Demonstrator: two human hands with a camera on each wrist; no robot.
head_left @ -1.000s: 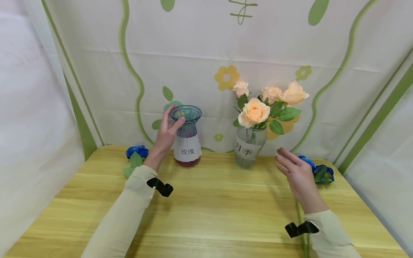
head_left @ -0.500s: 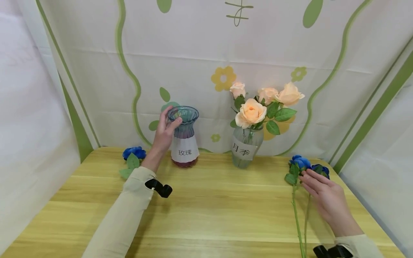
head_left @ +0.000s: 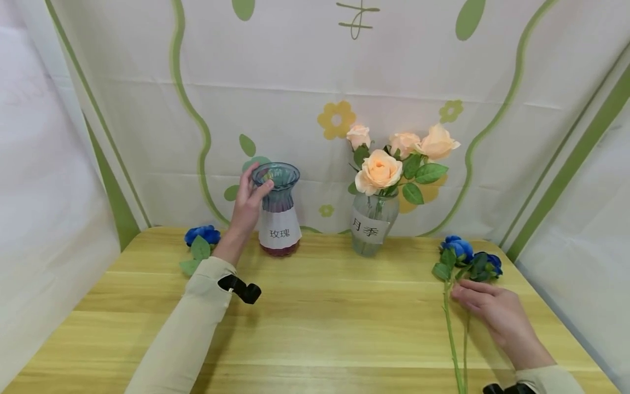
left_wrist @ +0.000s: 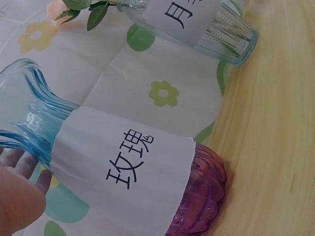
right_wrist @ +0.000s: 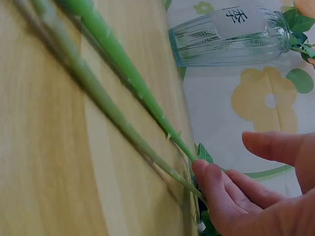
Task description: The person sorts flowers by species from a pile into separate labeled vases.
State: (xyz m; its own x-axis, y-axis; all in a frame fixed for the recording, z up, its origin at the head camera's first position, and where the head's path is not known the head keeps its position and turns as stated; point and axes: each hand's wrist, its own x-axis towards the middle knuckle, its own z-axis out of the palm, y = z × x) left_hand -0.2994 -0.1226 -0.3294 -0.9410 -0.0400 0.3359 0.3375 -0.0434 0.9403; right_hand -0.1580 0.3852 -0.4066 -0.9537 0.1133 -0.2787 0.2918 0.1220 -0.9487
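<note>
My left hand [head_left: 245, 210] holds the neck of a blue-to-purple glass vase [head_left: 280, 232], thumb at the rim and fingers round the far side. A white paper label with black characters wraps this upright vase. My right hand [head_left: 502, 317] is at two blue artificial roses [head_left: 458, 249] lying on the right of the table. In the right wrist view, its fingertips [right_wrist: 201, 167] touch the upper part of the green stems [right_wrist: 140, 91], while the thumb [right_wrist: 266, 146] stands apart from them. The hand partly hides the stems in the head view.
A clear glass vase [head_left: 366, 246] with several peach roses [head_left: 379, 172] and a label stands right of centre near the back. Another blue rose [head_left: 203, 235] lies at the left, partly behind my left forearm. A patterned cloth [head_left: 275, 54] hangs behind the wooden table [head_left: 315, 328].
My right hand has moved right and down, from above the table beside the clear vase to the blue roses' stems. My left hand stays on the blue-to-purple vase. The head view has shifted slightly.
</note>
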